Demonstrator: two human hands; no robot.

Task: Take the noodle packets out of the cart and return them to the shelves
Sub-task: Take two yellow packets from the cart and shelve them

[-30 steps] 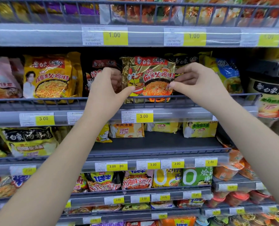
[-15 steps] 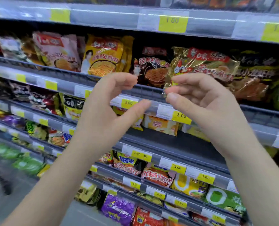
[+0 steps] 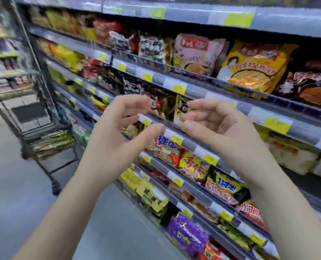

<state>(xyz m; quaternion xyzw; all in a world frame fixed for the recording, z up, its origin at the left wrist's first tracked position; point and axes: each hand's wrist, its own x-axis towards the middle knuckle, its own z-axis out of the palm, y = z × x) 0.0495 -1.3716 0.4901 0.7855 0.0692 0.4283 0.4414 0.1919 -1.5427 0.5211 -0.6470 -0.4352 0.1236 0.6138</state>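
Both hands [image 3: 116, 141] [image 3: 225, 132], empty and loosely curled, have pulled back from the shelves [image 3: 195, 90].

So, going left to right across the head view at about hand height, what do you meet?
Shopping cart → left hand, empty with fingers loosely curled → right hand, also empty → yellow price tag on the shelf edge.

We hold both arms raised; left hand [image 3: 118, 132] and right hand [image 3: 217, 128] face each other, fingers loosely curled, empty, apart.
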